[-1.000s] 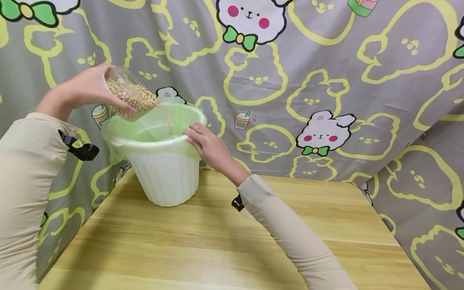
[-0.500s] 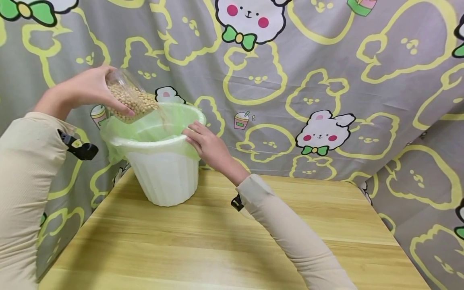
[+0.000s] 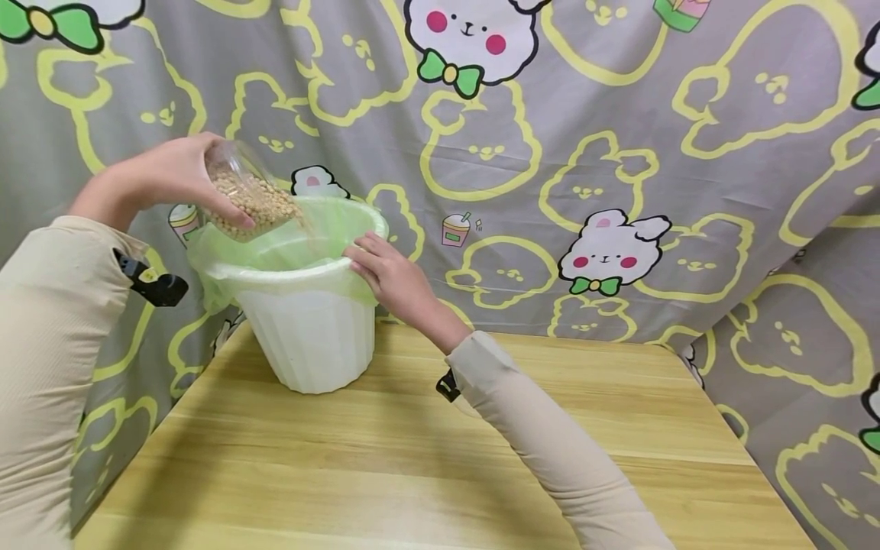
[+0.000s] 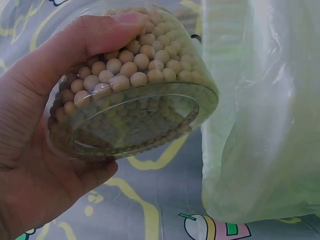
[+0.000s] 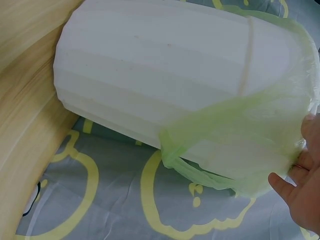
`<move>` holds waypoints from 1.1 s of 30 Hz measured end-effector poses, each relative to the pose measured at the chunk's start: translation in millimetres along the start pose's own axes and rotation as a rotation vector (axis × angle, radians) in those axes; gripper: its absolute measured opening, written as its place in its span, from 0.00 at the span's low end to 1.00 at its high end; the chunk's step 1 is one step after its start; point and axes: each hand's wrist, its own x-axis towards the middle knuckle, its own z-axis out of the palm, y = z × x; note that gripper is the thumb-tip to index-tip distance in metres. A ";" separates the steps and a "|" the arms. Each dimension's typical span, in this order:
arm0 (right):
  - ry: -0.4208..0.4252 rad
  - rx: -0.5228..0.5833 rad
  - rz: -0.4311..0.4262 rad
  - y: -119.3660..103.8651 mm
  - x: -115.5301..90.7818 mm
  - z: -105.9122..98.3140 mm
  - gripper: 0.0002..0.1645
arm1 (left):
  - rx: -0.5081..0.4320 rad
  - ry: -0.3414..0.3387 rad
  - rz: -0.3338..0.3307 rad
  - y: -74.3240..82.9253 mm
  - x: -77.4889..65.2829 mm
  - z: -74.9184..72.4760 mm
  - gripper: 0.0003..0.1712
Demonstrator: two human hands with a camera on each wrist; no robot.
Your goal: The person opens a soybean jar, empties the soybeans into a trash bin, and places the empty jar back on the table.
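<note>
In the head view my left hand (image 3: 168, 176) grips a clear plastic jar (image 3: 237, 162), tipped sideways over a white trash can (image 3: 312, 336). Small round tan balls (image 3: 257, 205) partly fill the jar, and a thin stream of them falls from its mouth into the can. A pale green bag (image 3: 337, 218) lines the can and folds over its rim. My right hand (image 3: 399, 283) holds the can's right rim, fingers hooked over the bag. The left wrist view shows the jar's base (image 4: 137, 122) turned toward me, thumb along its side. The bag hides where the balls land.
The can stands upright near the far left corner of a wooden table (image 3: 440, 458). Behind it hangs a grey curtain (image 3: 509, 153) with cartoon bears and rabbits. More curtain (image 3: 811, 305) runs along the right side.
The jar and my left hand have sunk slightly, and the balls inside it have become fewer as they pour out. My right hand stays on the rim.
</note>
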 end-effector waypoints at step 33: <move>-0.004 -0.005 0.011 -3.5 -0.7 -2.4 0.21 | 0.043 -0.003 0.063 12.3 0.8 -2.3 0.77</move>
